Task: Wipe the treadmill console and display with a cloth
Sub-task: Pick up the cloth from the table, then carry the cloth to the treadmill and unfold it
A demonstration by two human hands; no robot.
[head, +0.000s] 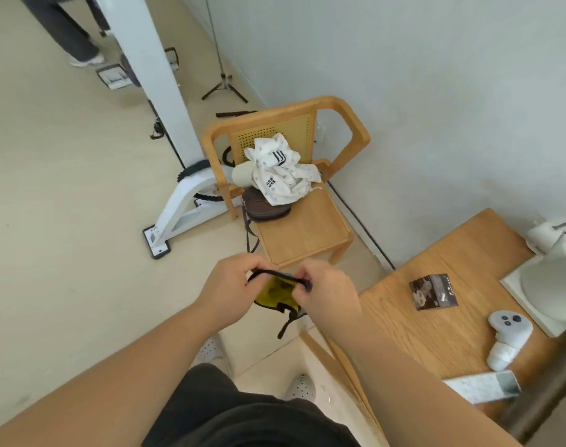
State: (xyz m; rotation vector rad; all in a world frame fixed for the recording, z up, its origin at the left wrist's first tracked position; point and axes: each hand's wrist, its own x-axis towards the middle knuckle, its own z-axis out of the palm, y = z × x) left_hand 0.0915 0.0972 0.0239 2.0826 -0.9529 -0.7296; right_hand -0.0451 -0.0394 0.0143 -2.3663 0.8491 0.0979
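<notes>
Nearest, the left hand [231, 282] and right hand [323, 290] each pinch the black edge of a yellow cloth [277, 293] held in mid-air, so wiping looks unstarted; beyond, only a white machine frame [181, 201] shows, no console visible.

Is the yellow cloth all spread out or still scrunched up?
Scrunched up. The yellow cloth hangs bunched between the left hand and right hand, which pinch its black edge; little yellow shows.

So the chair [302, 232] sat against the wall, clothes [283, 171] piled on a bag [264, 211] on its seat, table [462, 269] to its right, machine frame [181, 201] left.
</notes>
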